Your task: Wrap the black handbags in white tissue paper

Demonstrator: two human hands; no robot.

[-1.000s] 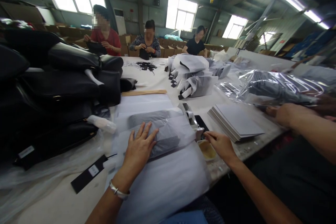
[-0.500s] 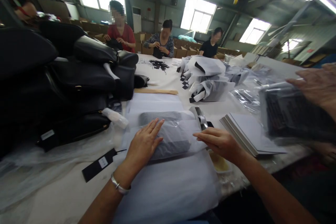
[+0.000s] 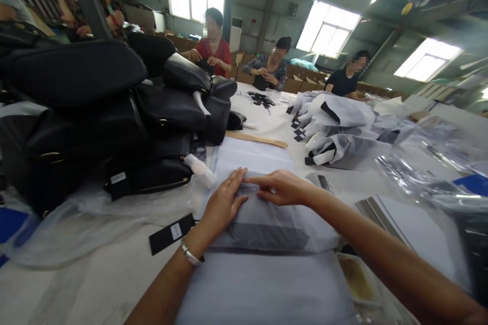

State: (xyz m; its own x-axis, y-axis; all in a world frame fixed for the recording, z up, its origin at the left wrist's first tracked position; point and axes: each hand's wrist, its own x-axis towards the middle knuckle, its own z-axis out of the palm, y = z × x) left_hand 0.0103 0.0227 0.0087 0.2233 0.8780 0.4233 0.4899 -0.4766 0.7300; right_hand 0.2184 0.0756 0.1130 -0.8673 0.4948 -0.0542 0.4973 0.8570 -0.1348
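Note:
A dark flat item (image 3: 270, 236) lies under thin, see-through white tissue paper (image 3: 324, 236) on a stack of white sheets (image 3: 263, 289). My left hand (image 3: 226, 200) rests on its left part, fingers stretched out and thumb apart. My right hand (image 3: 284, 188) lies across the paper's upper part, index finger extended towards the left fingertips, thumb apart below, other fingers partly curled. Neither hand shows anything gripped. A black tag (image 3: 171, 233) with a white label lies left of the wrapped item, beside my left wrist. A silver bangle circles that wrist.
Black bags (image 3: 168, 106) are piled on the left. Several paper-wrapped pieces (image 3: 339, 111) are heaped at the back right. Grey-white boards (image 3: 407, 233), clear plastic bags (image 3: 404, 167) and a small yellowish tub (image 3: 356, 279) lie on the right. Co-workers (image 3: 267, 66) sit across the table.
My right hand has moved left over the paper, close to my left hand. The upper dark area is now largely covered. The view has turned left; the other person's hand at right has left it.

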